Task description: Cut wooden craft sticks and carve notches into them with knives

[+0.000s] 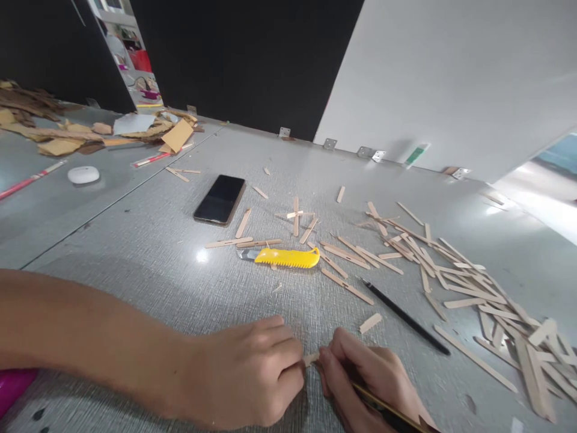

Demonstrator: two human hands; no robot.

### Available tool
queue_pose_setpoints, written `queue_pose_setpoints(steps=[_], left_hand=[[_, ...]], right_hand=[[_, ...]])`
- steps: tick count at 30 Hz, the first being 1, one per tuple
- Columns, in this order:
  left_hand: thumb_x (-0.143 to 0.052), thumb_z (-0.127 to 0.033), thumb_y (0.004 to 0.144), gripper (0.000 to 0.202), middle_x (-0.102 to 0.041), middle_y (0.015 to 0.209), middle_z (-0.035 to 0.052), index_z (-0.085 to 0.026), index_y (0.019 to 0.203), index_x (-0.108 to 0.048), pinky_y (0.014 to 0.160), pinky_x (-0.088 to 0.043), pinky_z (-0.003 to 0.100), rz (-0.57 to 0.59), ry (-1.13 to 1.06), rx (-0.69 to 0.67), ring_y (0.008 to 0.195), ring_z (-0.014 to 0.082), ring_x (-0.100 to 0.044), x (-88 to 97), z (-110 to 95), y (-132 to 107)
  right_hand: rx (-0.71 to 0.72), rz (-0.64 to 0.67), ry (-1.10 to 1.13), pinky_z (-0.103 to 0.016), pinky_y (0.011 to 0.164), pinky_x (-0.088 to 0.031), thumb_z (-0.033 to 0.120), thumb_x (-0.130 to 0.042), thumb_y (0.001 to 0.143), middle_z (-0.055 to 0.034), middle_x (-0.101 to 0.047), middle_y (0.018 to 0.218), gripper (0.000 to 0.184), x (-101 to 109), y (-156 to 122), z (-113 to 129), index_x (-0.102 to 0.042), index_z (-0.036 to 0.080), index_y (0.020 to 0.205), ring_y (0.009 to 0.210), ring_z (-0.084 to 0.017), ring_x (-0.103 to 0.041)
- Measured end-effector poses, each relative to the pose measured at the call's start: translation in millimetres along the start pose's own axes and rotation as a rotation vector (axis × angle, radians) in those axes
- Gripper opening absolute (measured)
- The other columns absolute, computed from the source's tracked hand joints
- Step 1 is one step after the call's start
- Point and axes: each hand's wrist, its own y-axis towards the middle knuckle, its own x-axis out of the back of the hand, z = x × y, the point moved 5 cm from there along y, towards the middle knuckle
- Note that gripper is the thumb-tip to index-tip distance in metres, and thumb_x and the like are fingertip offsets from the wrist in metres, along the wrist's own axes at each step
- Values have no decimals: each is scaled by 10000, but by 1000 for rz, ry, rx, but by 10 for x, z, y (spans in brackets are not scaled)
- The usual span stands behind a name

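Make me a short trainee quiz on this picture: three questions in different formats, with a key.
1. True or false: the blade of the yellow utility knife points toward the picture's left side.

2. Multiple choice: what does the right hand hold?
A. The smartphone
B. A slim dark pen-like tool
C. The earbud case

3. Short answer: what shows in the gap between the left hand and the right hand?

Key:
1. True.
2. B.
3. A small pale wooden strip.
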Motion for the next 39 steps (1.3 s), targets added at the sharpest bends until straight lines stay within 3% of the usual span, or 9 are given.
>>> queue_pose_setpoints(steps=[3, 6, 12, 18, 23, 31, 35, 39], left_hand=[[-626, -43, 901, 169, -550, 712, 34, -139, 769, -669, 683, -503, 329, 13, 13, -19, 658, 184, -502, 5, -2, 8], [-628, -36, 892, 164, -555, 723, 38, -139, 773, -674, 695, -510, 330, 6, 13, -42, 668, 186, -508, 19, -5, 18], [-640, -30, 877, 183, -541, 710, 31, -140, 733, -662, 665, -496, 319, -24, -16, -23, 657, 174, -483, 25, 13, 37], [-636, -34, 897, 176, -562, 705, 35, -128, 762, -700, 653, -507, 324, -33, -17, -8, 647, 179, -500, 11, 10, 41], [-630, -8, 875, 144, -576, 692, 48, -90, 825, -737, 641, -508, 345, -36, 1, -19, 640, 197, -522, 11, -3, 15], [-652, -22, 872, 166, -568, 692, 39, -122, 748, -698, 616, -482, 328, -27, -10, -37, 623, 181, -490, -31, 9, 20], [-672, -27, 867, 141, -578, 698, 42, -116, 764, -707, 629, -489, 335, -32, -17, -30, 632, 187, -492, -25, 1, 12], [-674, -10, 862, 134, -580, 695, 40, -108, 782, -719, 638, -496, 334, -32, -23, -18, 641, 188, -505, -15, 12, 14]], right_hand=[[14, -31, -67, -278, 483, -315, 255, -462, 1090, 82, -388, 585, 366, 32, 3, 48, -366, 281, 737, 487, -128, -381], [11, -16, -32, -276, 489, -329, 263, -456, 1091, 70, -440, 570, 368, 50, 17, 80, -411, 276, 726, 486, -129, -415], [-177, 53, 182, -237, 370, -279, 407, -379, 1147, 97, -389, 436, 462, 15, 6, -13, -466, 270, 714, 349, -102, -392], [41, -12, 68, -251, 419, -307, 294, -428, 1118, 78, -430, 499, 415, 30, 56, 32, -416, 272, 704, 403, -112, -415], [26, -39, -62, -264, 501, -334, 250, -471, 1080, 69, -383, 598, 384, 67, 78, 127, -335, 274, 722, 515, -134, -404], [-154, 60, 166, -239, 403, -315, 414, -393, 1148, 86, -427, 473, 450, 3, 16, -36, -465, 269, 728, 402, -109, -428], [-32, 11, 128, -257, 426, -298, 328, -424, 1133, 97, -399, 473, 422, 0, 49, 8, -434, 272, 715, 391, -101, -399], [21, -40, 49, -273, 462, -326, 304, -444, 1108, 60, -465, 530, 417, 31, 69, 52, -420, 275, 693, 449, -122, -427]])
